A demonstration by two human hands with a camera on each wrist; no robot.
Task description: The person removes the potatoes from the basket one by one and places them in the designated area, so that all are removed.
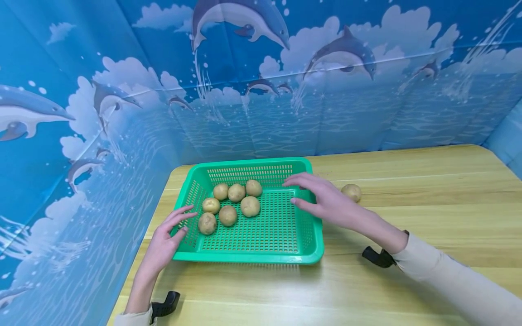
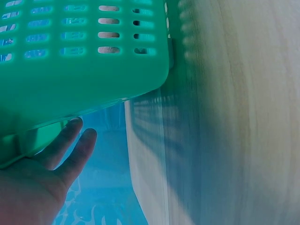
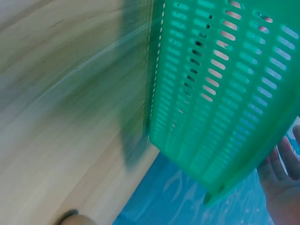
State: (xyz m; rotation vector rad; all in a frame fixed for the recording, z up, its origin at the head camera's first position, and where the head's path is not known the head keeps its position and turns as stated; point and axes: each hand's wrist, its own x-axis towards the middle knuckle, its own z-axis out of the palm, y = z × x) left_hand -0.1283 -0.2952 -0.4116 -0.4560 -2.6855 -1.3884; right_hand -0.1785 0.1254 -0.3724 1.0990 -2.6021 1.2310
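Observation:
A green plastic basket with slotted walls stands on the wooden table. Several potatoes lie together in its left half. My left hand is at the basket's left rim, its fingers loosely extended over the edge. The left wrist view shows two straight fingertips close to the rim; whether they touch it I cannot tell. Above the right rim is my right hand, fingers and thumb spread apart and pointing inward over the basket, with nothing held.
One more potato lies on the table just behind the right wrist. A blue curtain printed with dolphins hangs along the back and left edges of the table. Each wrist carries a black mount.

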